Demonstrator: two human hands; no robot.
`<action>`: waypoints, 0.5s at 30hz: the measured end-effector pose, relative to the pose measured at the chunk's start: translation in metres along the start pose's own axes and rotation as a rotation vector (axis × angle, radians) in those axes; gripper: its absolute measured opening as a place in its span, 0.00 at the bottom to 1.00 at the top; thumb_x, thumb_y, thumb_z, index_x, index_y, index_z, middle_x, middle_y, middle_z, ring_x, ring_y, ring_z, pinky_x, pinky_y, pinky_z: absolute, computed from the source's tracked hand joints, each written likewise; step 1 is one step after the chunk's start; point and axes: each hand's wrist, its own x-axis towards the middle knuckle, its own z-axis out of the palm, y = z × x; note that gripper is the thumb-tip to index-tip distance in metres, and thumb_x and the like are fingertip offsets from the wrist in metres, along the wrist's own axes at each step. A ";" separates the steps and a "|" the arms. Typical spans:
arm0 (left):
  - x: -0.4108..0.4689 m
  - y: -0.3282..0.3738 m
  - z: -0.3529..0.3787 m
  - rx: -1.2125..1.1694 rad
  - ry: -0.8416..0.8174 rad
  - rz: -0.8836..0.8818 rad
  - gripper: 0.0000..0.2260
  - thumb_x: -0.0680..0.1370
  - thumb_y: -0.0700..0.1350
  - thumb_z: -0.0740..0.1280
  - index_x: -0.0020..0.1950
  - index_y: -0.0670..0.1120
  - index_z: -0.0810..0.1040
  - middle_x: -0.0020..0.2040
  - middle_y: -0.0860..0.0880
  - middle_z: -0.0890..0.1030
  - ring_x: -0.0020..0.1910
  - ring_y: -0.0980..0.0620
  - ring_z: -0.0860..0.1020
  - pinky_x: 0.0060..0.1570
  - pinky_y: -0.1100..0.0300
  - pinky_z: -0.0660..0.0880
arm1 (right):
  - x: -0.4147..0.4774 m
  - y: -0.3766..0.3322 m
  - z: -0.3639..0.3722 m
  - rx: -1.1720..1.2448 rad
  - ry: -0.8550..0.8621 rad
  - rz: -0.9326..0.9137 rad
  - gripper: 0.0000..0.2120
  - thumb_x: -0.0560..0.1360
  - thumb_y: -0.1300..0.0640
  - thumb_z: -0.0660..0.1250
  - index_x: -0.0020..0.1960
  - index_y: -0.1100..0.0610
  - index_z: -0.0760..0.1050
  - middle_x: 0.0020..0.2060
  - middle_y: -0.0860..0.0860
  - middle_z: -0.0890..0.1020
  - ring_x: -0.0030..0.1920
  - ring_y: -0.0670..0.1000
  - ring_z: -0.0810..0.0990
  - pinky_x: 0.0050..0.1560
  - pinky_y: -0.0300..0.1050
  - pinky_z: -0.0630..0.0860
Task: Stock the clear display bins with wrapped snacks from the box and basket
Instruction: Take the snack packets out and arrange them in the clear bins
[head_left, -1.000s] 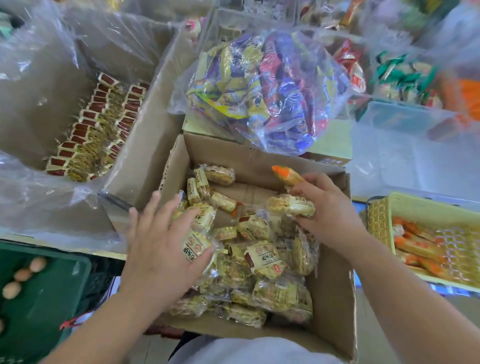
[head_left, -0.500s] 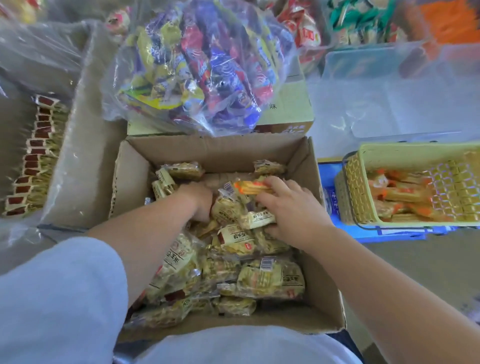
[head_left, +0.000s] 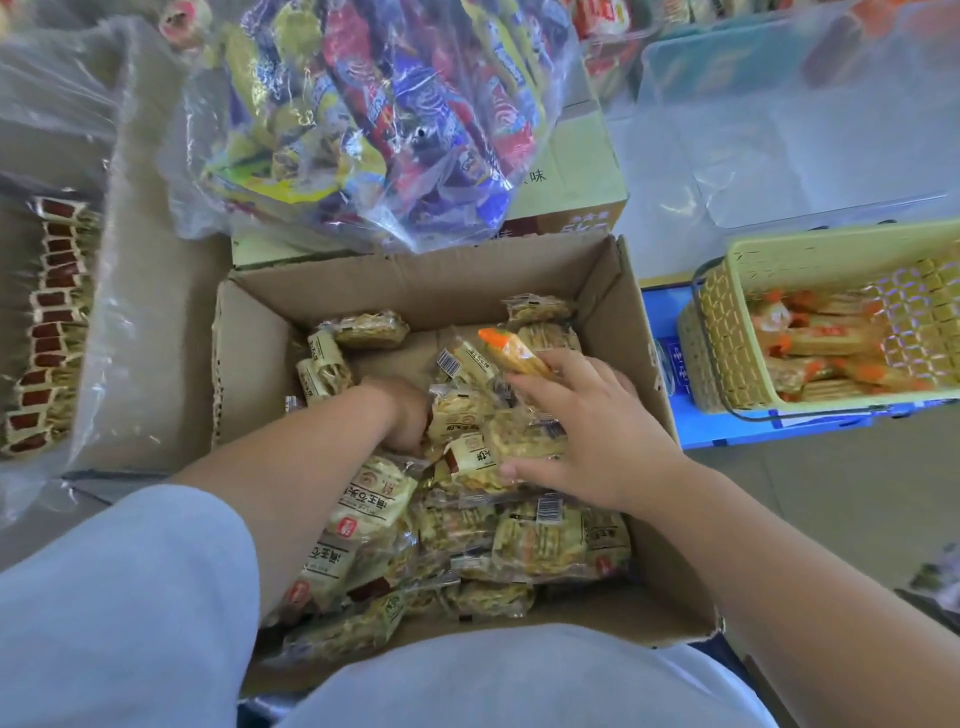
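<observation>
An open cardboard box (head_left: 249, 358) in front of me holds several yellow wrapped snacks (head_left: 545, 540). My left hand (head_left: 402, 413) is dug down among the packets in the middle of the box, its fingers hidden. My right hand (head_left: 587, 431) lies over the packets on the right side, thumb and fingers curled round a bunch of them (head_left: 498, 441), with an orange-tipped wrapped stick (head_left: 511, 351) held between its fingers. A yellow-green basket (head_left: 727, 332) at the right holds more orange-tipped sticks (head_left: 821, 343).
A clear bag of mixed colourful snacks (head_left: 374, 114) rests on a closed carton (head_left: 576, 176) behind the box. A large plastic-lined carton (head_left: 140, 291) with rows of red-labelled bars (head_left: 49, 322) stands at left. Clear bins (head_left: 779, 130) sit at the back right.
My left hand has gone from lying flat over the packets to burrowing into the middle of the box. My right hand came down onto the packets, still with the orange-tipped stick.
</observation>
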 end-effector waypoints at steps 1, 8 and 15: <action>0.001 0.000 0.002 -0.032 0.002 0.016 0.17 0.79 0.61 0.68 0.57 0.48 0.79 0.48 0.49 0.80 0.43 0.49 0.77 0.46 0.54 0.74 | -0.001 0.000 0.000 0.036 0.007 0.021 0.45 0.67 0.21 0.54 0.78 0.40 0.60 0.75 0.48 0.61 0.75 0.54 0.59 0.76 0.58 0.58; 0.001 0.003 0.009 -0.221 0.075 0.051 0.21 0.73 0.62 0.75 0.57 0.50 0.82 0.48 0.51 0.81 0.45 0.49 0.78 0.43 0.58 0.72 | -0.004 -0.007 0.001 0.100 0.032 0.076 0.42 0.68 0.23 0.57 0.78 0.41 0.60 0.74 0.49 0.62 0.75 0.53 0.60 0.73 0.56 0.63; 0.007 0.010 0.018 -0.169 0.191 -0.048 0.16 0.74 0.59 0.71 0.37 0.52 0.70 0.39 0.54 0.75 0.40 0.51 0.73 0.44 0.53 0.69 | -0.011 -0.007 0.008 0.125 0.077 0.101 0.36 0.74 0.31 0.64 0.78 0.41 0.61 0.74 0.49 0.62 0.75 0.54 0.61 0.73 0.56 0.64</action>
